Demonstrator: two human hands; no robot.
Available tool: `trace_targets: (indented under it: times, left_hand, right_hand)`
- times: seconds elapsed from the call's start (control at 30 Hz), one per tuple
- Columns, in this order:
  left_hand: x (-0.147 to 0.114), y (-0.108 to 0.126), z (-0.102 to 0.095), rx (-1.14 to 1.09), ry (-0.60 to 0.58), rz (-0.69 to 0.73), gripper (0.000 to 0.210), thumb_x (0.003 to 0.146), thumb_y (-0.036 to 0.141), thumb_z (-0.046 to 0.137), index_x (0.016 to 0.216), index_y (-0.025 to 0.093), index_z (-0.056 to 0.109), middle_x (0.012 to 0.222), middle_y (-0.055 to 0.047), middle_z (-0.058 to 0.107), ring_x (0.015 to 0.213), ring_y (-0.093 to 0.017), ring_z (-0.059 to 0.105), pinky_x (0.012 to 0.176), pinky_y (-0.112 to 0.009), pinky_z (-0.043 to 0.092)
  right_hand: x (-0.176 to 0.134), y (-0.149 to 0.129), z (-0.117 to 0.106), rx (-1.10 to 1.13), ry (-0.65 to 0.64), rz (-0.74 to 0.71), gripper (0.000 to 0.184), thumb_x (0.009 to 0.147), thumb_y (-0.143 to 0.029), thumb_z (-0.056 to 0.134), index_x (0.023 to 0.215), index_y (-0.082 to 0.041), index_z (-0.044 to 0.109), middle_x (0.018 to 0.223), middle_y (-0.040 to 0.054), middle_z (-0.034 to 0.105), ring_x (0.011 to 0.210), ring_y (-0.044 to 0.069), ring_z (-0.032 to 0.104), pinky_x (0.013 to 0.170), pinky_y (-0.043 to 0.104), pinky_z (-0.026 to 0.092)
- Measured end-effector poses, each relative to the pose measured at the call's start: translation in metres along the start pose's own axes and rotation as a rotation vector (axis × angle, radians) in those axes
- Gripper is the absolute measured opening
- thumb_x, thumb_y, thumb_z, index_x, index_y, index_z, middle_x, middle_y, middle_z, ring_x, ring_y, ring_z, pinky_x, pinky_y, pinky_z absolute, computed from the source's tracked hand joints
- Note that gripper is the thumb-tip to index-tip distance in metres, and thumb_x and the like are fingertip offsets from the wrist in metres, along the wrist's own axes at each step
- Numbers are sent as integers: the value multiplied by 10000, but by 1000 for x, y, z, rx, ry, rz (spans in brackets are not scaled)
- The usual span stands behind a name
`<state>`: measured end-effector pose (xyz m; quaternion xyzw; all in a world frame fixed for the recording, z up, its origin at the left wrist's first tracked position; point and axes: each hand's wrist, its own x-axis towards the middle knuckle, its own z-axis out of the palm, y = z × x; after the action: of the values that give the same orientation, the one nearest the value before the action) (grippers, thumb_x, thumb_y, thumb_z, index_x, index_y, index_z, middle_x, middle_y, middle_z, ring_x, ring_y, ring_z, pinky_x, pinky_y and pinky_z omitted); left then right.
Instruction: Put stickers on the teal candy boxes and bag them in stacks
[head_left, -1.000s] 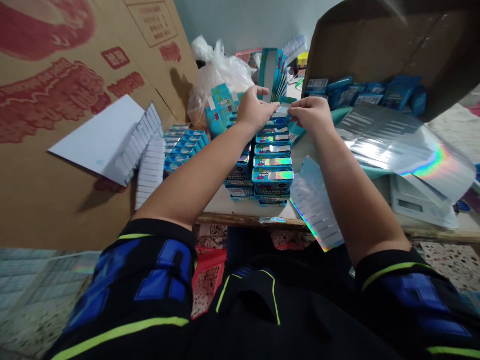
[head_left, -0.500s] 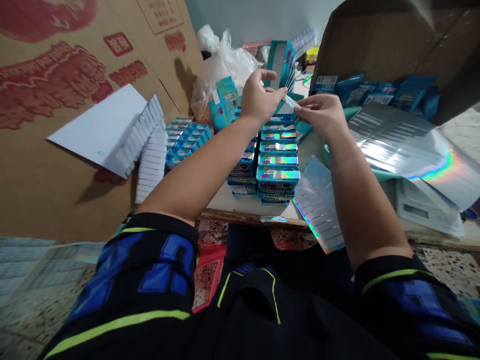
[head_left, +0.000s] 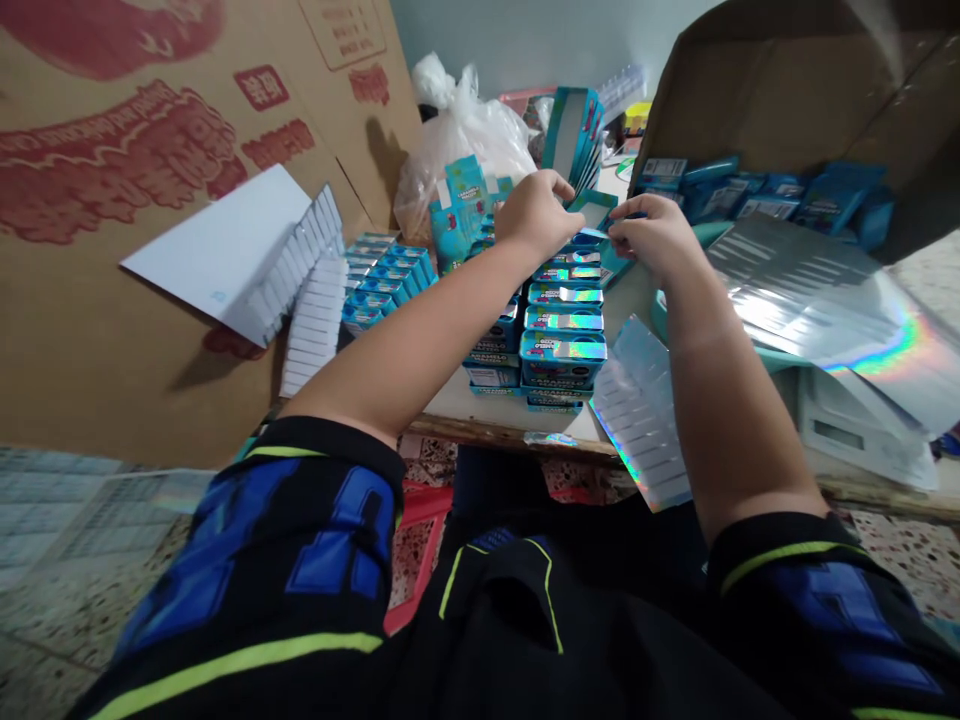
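My left hand (head_left: 538, 212) and my right hand (head_left: 654, 236) meet over the far end of a row of small blue boxes (head_left: 564, 322) with shiny holographic strips on top. Between their fingertips they pinch a small pale sticker strip (head_left: 596, 215) just above the farthest box. A sheet of holographic stickers (head_left: 637, 415) lies beside my right forearm, hanging over the table's front edge (head_left: 495, 430).
A big printed carton (head_left: 150, 200) stands at the left with white sheets (head_left: 225, 250) leaning on it. More blue boxes (head_left: 386, 280), a plastic bag (head_left: 465, 140), upright flat cartons (head_left: 574, 135), an open carton of blue packs (head_left: 780, 190), large holographic sheets (head_left: 825, 300) and a scale (head_left: 847, 430) crowd the table.
Both hands rose slightly with the strip, then came back down toward the farthest box. The camera view shifted a little to the left.
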<state>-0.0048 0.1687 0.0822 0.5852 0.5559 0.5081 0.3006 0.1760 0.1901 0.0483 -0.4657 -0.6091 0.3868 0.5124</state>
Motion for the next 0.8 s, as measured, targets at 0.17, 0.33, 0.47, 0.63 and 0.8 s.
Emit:
trace_targets:
  times: [0.17, 0.33, 0.47, 0.63, 0.8]
  left_hand:
    - [-2, 0, -1, 226, -22, 111, 308, 593, 88, 837, 771, 227, 628, 854, -46, 692, 1164, -319, 614, 1103, -453, 454]
    - [-5, 4, -3, 444, -46, 83, 261, 645, 156, 845, 775, 216, 628, 958, -98, 699, 1186, -360, 591, 1144, -581, 380]
    - [-11, 10, -4, 591, -53, -35, 251, 633, 157, 841, 788, 194, 647, 1117, -175, 692, 1263, -441, 534, 1132, -677, 323]
    - [-11, 20, 2, 592, -141, -97, 284, 633, 25, 760, 832, 205, 666, 1092, -129, 717, 1256, -401, 567, 1132, -610, 371]
    - [-33, 57, -43, 176, 0, 102, 239, 780, -26, 562, 803, 208, 606, 883, -33, 695, 971, -207, 687, 968, -379, 532]
  right_hand:
    - [-9, 4, 5, -26, 38, -18, 116, 722, -82, 682, 760, -188, 653, 600, -31, 551, 564, 133, 507, 613, 328, 492]
    - [-16, 6, 14, 112, 55, 84, 131, 735, -156, 758, 736, -193, 633, 607, -29, 545, 534, 114, 478, 546, 273, 434]
    - [-24, 10, 29, 346, 14, 290, 128, 798, -192, 685, 741, -219, 574, 614, -52, 496, 506, 112, 463, 519, 260, 419]
    - [-34, 9, 48, 168, 120, 289, 162, 893, -262, 553, 734, -244, 531, 634, -36, 502, 559, 156, 491, 578, 305, 437]
    - [-52, -3, 29, -193, 37, 273, 195, 803, -341, 691, 950, -231, 626, 640, -18, 522, 633, 219, 529, 690, 405, 491]
